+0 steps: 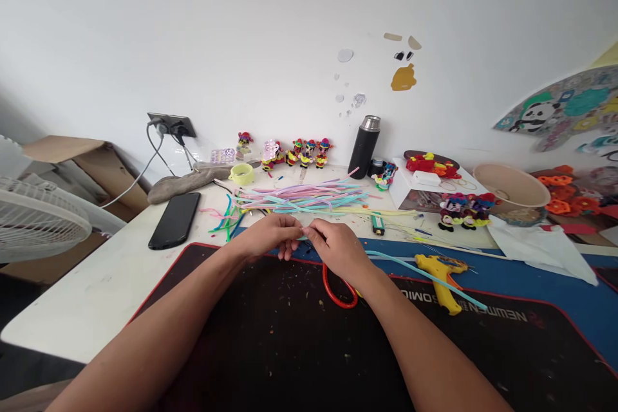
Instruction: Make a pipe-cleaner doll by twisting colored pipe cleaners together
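Note:
Over the back edge of the black mat, my left hand [270, 235] and my right hand [338, 248] meet at the fingertips, both closed in a pinch. A small bit of light blue fuzzy stem shows between them, mostly hidden by the fingers. From behind my right hand a light blue pipe cleaner [405, 264] stretches right, across a yellow glue gun [444, 277]. Beneath my right hand lies a pair of scissors with a red handle [340, 299]; its blades are hidden. A bundle of pastel pipe cleaners [309, 196] lies just beyond the hands.
A black phone [174, 220] and a yellow tape roll [241, 173] lie to the left. Behind stand a black thermos [365, 148] and several small fuzzy figures [306, 154]. A green lighter [378, 224], a white box [403, 190] and a beige bowl [512, 187] are farther right.

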### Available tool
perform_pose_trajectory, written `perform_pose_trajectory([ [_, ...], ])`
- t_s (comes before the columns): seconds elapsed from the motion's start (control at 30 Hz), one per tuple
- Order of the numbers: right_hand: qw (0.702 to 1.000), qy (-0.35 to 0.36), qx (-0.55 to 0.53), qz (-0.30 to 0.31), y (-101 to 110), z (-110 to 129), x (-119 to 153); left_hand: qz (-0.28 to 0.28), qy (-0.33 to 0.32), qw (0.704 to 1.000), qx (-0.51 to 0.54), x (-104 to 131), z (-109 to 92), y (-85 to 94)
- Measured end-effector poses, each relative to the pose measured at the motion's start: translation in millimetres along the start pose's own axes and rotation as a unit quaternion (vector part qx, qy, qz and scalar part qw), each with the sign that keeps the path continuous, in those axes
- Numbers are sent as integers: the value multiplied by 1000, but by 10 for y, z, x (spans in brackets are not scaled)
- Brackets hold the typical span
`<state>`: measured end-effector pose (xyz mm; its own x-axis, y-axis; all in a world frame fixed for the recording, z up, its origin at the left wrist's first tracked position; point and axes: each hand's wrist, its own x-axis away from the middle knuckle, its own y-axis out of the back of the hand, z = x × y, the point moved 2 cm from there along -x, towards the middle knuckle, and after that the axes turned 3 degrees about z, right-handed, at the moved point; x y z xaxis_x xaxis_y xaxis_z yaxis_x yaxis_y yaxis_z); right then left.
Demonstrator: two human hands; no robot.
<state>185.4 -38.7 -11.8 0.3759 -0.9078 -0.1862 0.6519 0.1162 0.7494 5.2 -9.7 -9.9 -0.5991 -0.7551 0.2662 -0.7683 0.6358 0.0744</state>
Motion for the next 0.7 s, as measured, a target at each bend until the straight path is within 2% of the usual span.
perform_pose_trajectory([
  [0.13, 999, 6, -29, -41, 28, -14, -18, 12, -29, 999, 27, 20, -32, -18],
  [0.3, 997, -3, -37, -71, 38, -12, -24, 38, -62, 997, -38, 59, -96, -13],
  [0.47, 998, -1, -36, -60, 20, -7, -14, 10, -41, 998, -51, 41, -54, -21],
  [0.7, 996, -5, -60, -62, 42, 6, -18, -24, -87, 995, 32, 53, -115, -40],
])
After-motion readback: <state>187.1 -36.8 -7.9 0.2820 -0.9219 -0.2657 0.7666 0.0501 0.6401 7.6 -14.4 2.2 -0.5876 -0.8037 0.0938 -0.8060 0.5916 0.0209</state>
